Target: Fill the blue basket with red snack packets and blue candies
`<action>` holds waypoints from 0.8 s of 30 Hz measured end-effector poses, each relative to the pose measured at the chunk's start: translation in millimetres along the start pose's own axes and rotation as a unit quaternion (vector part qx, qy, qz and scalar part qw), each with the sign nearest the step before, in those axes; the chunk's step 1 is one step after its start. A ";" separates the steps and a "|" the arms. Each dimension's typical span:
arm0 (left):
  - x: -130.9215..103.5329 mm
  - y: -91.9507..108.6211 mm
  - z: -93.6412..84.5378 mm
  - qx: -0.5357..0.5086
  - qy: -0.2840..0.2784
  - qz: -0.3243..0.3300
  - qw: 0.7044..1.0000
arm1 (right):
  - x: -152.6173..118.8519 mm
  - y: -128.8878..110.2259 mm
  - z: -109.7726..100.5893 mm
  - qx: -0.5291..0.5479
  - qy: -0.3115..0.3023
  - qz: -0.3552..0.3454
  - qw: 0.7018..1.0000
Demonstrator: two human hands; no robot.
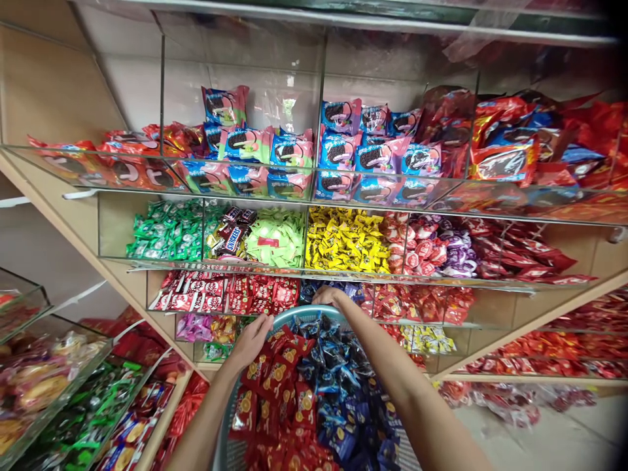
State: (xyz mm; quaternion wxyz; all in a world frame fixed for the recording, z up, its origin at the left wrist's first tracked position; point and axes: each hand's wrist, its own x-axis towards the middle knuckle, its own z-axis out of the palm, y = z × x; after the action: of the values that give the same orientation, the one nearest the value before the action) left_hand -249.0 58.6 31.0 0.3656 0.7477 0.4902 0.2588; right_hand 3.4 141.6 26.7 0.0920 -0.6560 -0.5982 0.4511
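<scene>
A blue-grey plastic basket is in front of me, tilted up against the lower shelves. Red candy packets with an orange-slice print fill its left side, and dark blue wrapped candies its right. My left hand is closed on the basket's upper left rim. At the far rim, my right hand is closed over the edge, its fingertips partly hidden. Just beyond the right hand, dark blue packets lie in a shelf compartment, next to red packets.
Stepped shelves with clear dividers hold yellow candies, green candies and blue-pink cookie packs. A wooden side panel slopes along the left. More bins stand at lower left. Tiled floor shows at lower right.
</scene>
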 end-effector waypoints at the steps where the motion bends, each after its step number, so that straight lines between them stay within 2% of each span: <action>1: -0.1 0.9 -0.5 -0.001 -0.001 0.002 1.000 | -2.6 2.1 -2.0 0.033 0.004 0.009 0.999; 4: -0.2 2.4 -1.7 -0.004 -0.001 0.009 1.000 | -11.0 8.4 -12.1 0.137 0.013 0.016 0.990; 10: 0.5 2.7 -1.4 -0.012 0.000 0.009 1.000 | -40.4 24.3 -27.7 0.312 0.068 -0.049 0.946; 13: 1.5 3.1 -1.2 -0.008 -0.001 0.004 1.000 | -65.3 32.0 -27.1 0.383 0.078 -0.099 0.915; 17: 2.9 3.1 -1.4 -0.002 -0.006 -0.004 1.000 | -109.7 38.0 -19.4 0.443 0.056 -0.174 0.878; 19: 3.4 3.2 -1.2 0.000 -0.006 -0.005 1.000 | -133.8 40.4 -11.1 0.421 0.055 -0.187 0.886; 24: 3.6 5.4 -0.8 0.003 -0.001 0.001 1.000 | -181.8 51.6 23.2 0.290 0.031 -0.198 0.936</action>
State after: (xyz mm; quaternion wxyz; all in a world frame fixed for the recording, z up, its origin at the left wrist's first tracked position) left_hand -245.3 60.8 35.9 0.3641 0.7492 0.4900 0.2568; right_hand 45.6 -39.7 66.9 0.3842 -0.4828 -0.5555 0.5574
